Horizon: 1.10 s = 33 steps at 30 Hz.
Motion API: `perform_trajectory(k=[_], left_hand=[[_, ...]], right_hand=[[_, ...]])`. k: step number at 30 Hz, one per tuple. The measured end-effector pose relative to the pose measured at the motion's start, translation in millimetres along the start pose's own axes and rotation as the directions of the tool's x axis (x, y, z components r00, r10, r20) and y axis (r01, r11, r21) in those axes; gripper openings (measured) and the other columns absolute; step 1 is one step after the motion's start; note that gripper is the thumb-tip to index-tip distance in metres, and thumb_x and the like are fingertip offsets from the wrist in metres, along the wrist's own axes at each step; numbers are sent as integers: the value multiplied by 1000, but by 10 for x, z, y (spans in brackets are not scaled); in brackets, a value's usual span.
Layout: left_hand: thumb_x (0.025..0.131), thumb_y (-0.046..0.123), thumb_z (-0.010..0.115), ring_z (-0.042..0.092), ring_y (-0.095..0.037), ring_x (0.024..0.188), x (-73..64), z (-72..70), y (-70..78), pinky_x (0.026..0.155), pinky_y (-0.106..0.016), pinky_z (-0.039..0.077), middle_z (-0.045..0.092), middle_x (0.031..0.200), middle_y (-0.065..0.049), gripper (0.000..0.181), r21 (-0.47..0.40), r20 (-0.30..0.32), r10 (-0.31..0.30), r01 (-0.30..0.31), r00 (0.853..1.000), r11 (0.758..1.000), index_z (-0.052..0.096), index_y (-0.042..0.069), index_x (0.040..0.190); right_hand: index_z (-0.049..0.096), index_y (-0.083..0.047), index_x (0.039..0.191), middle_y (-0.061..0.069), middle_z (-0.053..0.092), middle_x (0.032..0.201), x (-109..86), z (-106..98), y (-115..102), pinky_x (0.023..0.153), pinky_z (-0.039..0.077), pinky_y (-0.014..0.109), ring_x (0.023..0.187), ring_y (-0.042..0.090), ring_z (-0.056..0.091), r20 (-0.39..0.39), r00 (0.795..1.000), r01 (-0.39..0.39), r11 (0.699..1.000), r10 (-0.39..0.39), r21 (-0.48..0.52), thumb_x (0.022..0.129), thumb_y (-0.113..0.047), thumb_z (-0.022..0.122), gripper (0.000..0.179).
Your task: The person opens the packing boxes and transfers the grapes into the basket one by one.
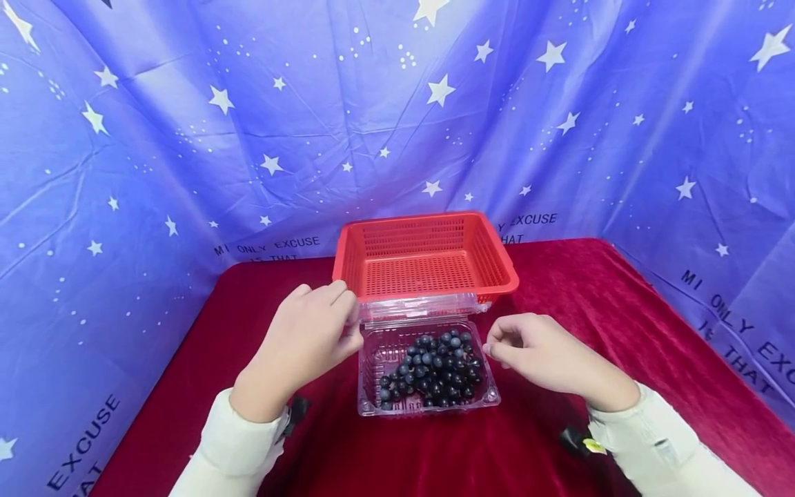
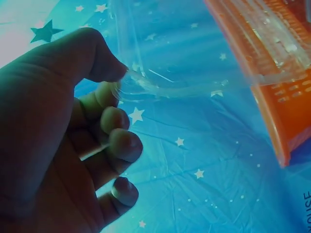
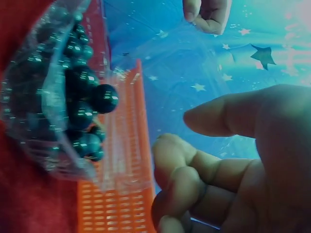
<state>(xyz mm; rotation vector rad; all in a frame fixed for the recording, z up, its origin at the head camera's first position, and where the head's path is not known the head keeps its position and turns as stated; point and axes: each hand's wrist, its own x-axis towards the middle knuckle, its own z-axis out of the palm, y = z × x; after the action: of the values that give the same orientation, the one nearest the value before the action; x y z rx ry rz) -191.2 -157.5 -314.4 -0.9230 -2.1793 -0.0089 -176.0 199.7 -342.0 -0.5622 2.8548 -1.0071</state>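
Note:
A clear plastic clamshell box (image 1: 368,407) holds a bunch of dark grapes (image 1: 435,369), heaped toward its right side. Its transparent lid (image 2: 189,90) is raised at the back. My left hand (image 1: 304,338) pinches the lid's edge between thumb and index finger, as the left wrist view shows; the other fingers are loosely bent. To the right of the box is my right hand (image 1: 546,352), its fingers loosely curled. In the right wrist view the thumb and index finger stand apart with nothing between them.
A red slotted plastic basket (image 1: 509,281) stands right behind the box, close to the lid. Dark red velvet cloth (image 1: 590,304) covers the table. Blue star-printed curtain (image 1: 348,83) hangs around the back and sides.

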Motion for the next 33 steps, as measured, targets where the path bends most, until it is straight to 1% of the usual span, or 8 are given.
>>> perform_trajectory(k=[4, 9, 15, 18, 22, 28, 31, 33], left_hand=[[77, 16, 68, 45, -15, 59, 37, 1, -27, 56, -30, 32, 46, 71, 5, 15, -9, 16, -79, 79, 997, 997, 53, 15, 77], [82, 16, 68, 48, -17, 58, 92, -3, -61, 55, -32, 36, 49, 72, 3, 12, -33, 34, -175, 176, 984, 984, 57, 13, 84], [85, 14, 73, 48, -15, 55, 168, 0, -95, 52, -32, 39, 54, 73, 2, 12, -102, 39, -255, 258, 966, 961, 62, 12, 88], [85, 13, 74, 53, -16, 58, 175, -3, -97, 51, -31, 42, 58, 75, 1, 12, -138, 50, -297, 301, 954, 944, 63, 12, 89], [86, 12, 74, 62, -16, 64, 171, -3, -102, 53, -33, 48, 64, 81, -2, 12, -173, 44, -333, 335, 942, 926, 63, 12, 91], [88, 12, 74, 63, -16, 67, 191, 14, -90, 56, -35, 52, 67, 84, -3, 12, -199, 22, -363, 360, 931, 911, 63, 12, 92], [89, 12, 75, 65, -16, 69, 195, 15, -74, 57, -36, 54, 69, 86, -2, 12, -205, 22, -386, 382, 922, 901, 63, 12, 92], [89, 13, 76, 65, -17, 69, 197, 10, -65, 58, -37, 55, 70, 86, -2, 12, -206, 26, -400, 397, 916, 895, 64, 12, 92]], right_hand=[[74, -23, 90, -11, 62, 70, 76, -33, -81, 58, 46, 26, 61, 9, 52, 2, 999, 33, 997, -33, -63, 95, -26, 70, 7], [77, -23, 90, -12, 64, 71, 188, -28, -127, 58, 46, 27, 58, 8, 50, 20, 999, 51, 993, -49, -103, 95, -24, 70, 8], [79, -19, 92, -11, 71, 76, 278, 17, -74, 58, 46, 27, 57, 8, 51, 37, 997, 71, 991, -67, -110, 93, -20, 72, 7], [80, -19, 94, -10, 72, 78, 302, 49, -26, 56, 44, 26, 54, 6, 47, 69, 996, 72, 992, -65, -106, 91, -19, 74, 7], [81, -20, 95, -13, 72, 79, 331, 86, 19, 57, 44, 26, 53, 4, 44, 84, 994, 86, 990, -77, -116, 89, -16, 77, 8], [81, -16, 98, -10, 75, 87, 364, 160, 49, 57, 46, 26, 54, 6, 46, 99, 992, 89, 988, -77, -125, 87, -11, 78, 12], [81, -18, 96, -10, 76, 91, 379, 208, 65, 65, 49, 26, 64, 6, 55, 110, 992, 86, 983, -69, -159, 87, -10, 79, 13], [81, -19, 96, -10, 76, 93, 386, 231, 70, 68, 50, 27, 70, 7, 57, 117, 991, 85, 981, -66, -174, 86, -10, 80, 13]])
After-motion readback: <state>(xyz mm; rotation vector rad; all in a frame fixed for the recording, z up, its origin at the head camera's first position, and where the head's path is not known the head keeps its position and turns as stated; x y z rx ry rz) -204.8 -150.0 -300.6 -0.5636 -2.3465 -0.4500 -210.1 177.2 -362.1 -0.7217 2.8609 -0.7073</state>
